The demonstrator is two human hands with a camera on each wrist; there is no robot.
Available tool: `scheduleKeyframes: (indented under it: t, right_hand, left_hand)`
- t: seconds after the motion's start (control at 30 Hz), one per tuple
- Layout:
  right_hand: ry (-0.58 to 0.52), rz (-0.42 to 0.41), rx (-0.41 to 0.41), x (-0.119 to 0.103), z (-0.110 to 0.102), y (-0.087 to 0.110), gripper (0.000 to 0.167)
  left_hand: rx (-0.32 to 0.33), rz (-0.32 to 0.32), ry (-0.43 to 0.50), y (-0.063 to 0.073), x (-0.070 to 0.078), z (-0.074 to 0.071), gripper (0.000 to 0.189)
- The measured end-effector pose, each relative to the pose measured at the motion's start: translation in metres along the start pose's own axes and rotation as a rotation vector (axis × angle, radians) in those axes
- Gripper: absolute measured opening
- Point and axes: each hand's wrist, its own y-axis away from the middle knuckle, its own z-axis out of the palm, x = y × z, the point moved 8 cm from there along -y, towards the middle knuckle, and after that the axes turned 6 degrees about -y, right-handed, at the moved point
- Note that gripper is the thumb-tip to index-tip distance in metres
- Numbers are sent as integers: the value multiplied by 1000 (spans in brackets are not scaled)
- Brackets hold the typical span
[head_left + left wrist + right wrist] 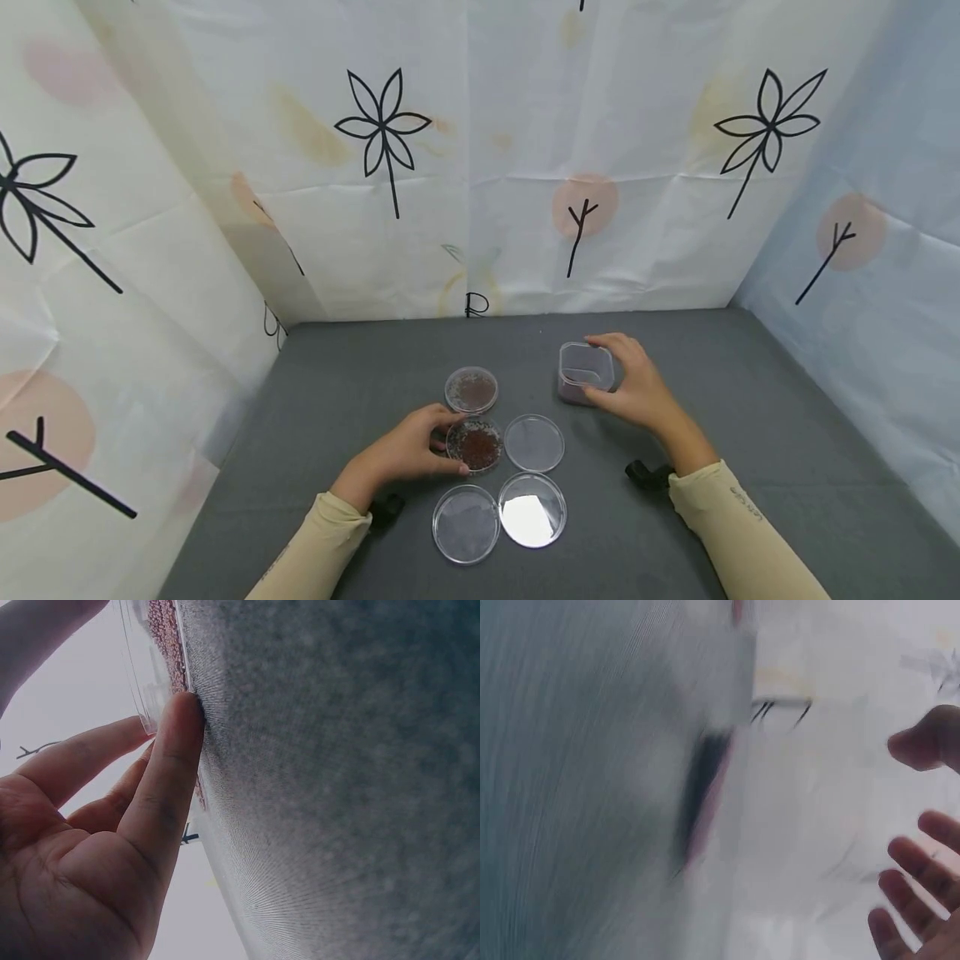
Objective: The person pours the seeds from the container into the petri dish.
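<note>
My left hand (408, 446) holds a clear petri dish (478, 444) of reddish-brown grains by its edge, thumb on the near side and fingers on the far side. In the left wrist view, the thumb (180, 727) presses at the dish's base, close to the tabletop. Farther right, my right hand (637, 387) has its thumb and fingers spread about a clear squarish plastic tub (585, 362) with dark purplish contents at the bottom. The right wrist view shows those fingers (911, 862) apart from the blurred, purplish tub (711, 802).
A second petri dish (471, 390) with brownish contents stands just behind the held one. Clear round dish pieces lie nearby: one (534, 443) to the right, one (466, 525) in front and a shiny one (532, 510) beside that. Patterned cloth (510, 250) walls off the grey tabletop (360, 358).
</note>
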Motion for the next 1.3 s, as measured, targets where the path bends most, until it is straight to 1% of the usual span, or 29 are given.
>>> scheduleKeyframes:
  t: [0.03,0.07,0.1,0.13,0.2,0.27,0.33,0.37,0.5,0.63,0.77,1.0,1.1,1.2,1.3]
  right_hand:
    - [15,-51,-5,-12,2,0,60]
    - [11,-91,-37,-23,5,0,55]
    - [-2,-120,-90,-32,10,1,51]
    - [-27,-127,-163,-38,17,3,50]
    - [-85,-109,-325,-46,32,8,52]
    - [-113,-59,-456,-46,46,14,58]
    - [-91,-29,-533,-44,57,19,65]
    - [-72,-23,-552,-42,61,20,69]
    - [8,-6,-572,-33,71,24,78]
    - [53,37,-583,-27,76,26,84]
    - [75,61,-589,-23,79,26,85]
    - [100,36,-560,-22,82,23,79]
    - [85,23,-540,-22,82,22,74]
    - [27,1,-505,-24,76,22,72]
    - [-63,7,-454,-26,66,20,72]
  left_hand:
    - [0,-2,1,0,0,0,82]
    - [0,-5,4,0,0,-1,82]
    - [-1,-5,5,0,0,-1,82]
    - [-2,-7,6,1,0,-1,82]
    - [-2,-6,13,1,1,-2,82]
    - [1,-4,16,1,2,-2,82]
    - [3,-1,15,1,2,-3,83]
    - [4,1,13,0,2,-3,83]
    - [3,2,8,0,1,-2,83]
    - [3,-2,11,-1,0,-2,83]
    - [2,-4,12,-1,1,-3,83]
    - [1,-10,8,0,2,-5,82]
    - [3,-7,11,0,1,-5,82]
    - [2,0,11,0,1,-3,83]
    - [-1,-3,10,0,0,-1,83]
